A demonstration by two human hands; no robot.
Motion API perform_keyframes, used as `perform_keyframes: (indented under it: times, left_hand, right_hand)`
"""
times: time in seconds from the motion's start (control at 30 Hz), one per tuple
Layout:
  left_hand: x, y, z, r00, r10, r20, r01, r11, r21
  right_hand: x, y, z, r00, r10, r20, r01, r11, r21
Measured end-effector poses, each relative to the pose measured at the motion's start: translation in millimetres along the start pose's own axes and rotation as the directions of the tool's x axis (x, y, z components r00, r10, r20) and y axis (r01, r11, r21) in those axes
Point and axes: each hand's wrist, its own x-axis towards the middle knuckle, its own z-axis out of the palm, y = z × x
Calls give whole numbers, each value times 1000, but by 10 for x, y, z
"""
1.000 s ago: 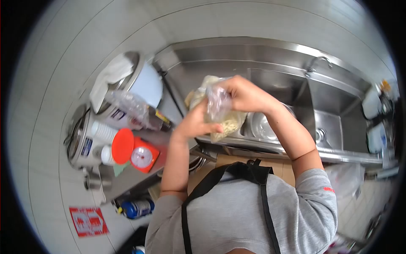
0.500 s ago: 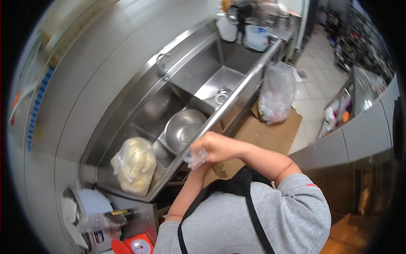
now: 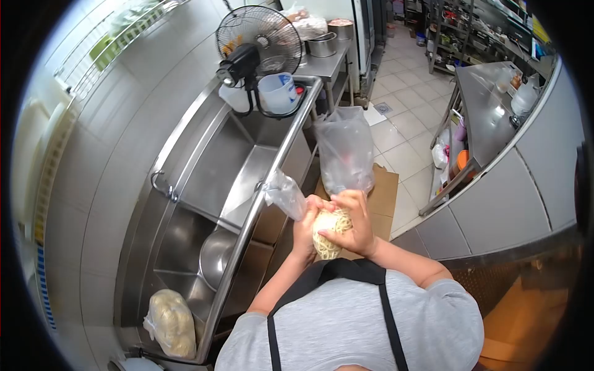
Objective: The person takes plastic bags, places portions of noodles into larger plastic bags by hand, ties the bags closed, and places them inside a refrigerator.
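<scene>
Both of my hands are closed around a clear plastic bag of noodles (image 3: 327, 242), pale yellow strands, held in front of my chest. My left hand (image 3: 303, 234) grips its left side, and the loose plastic end (image 3: 286, 194) sticks up past that hand toward the sink rim. On the other side, my right hand (image 3: 357, 226) wraps the noodles, with its thumb across their front. A larger tied bag of pale yellow contents (image 3: 172, 324) lies at the near end of the steel sink (image 3: 201, 143). A steel bowl (image 3: 216, 258) sits in the nearer basin.
A black fan (image 3: 238, 68) and plastic tubs (image 3: 277, 93) stand at the sink's far end. On the floor, a large clear bag (image 3: 346, 151) stands upon cardboard (image 3: 385, 201). A steel table (image 3: 489, 114) and a low tiled wall (image 3: 495, 213) lie to the right.
My view has turned right and up. My hands, earlier closed together at the sink's edge with clear plastic showing, are now farther from the rim, and the noodles show between them.
</scene>
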Motion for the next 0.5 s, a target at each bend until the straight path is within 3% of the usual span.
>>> perform_keyframes:
  times: [0.07,0.13,0.23,0.27,0.4,0.47,0.5]
  left_hand:
    - [234,-105,135,994,-106,-5,105,992,-66]
    - [448,-254,177,976,-216,5,214,965,-152]
    - [799,-393,320,985,-170,5,170,982,-78]
    - [947,-455,362,995,-34,-96,60,958,281]
    - [1778,-631,192,987,-132,-89,141,984,108]
    - [2259,-702,2,997,12,78,-56,806,589]
    - [2511,-808,-177,991,6,135,-89,785,613]
  right_hand:
    - [66,106,-107,994,-45,-100,48,999,23]
    - [243,253,-251,989,-133,-58,133,991,-3]
    - [388,526,-364,994,-109,-18,109,994,-7]
    - [441,669,-405,997,-76,29,77,997,-32]
    - [734,1138,-439,993,-33,117,53,984,-170]
    - [871,1413,-454,974,-65,217,96,986,-137]
    - [924,1565,-451,940,35,340,6,993,-119]
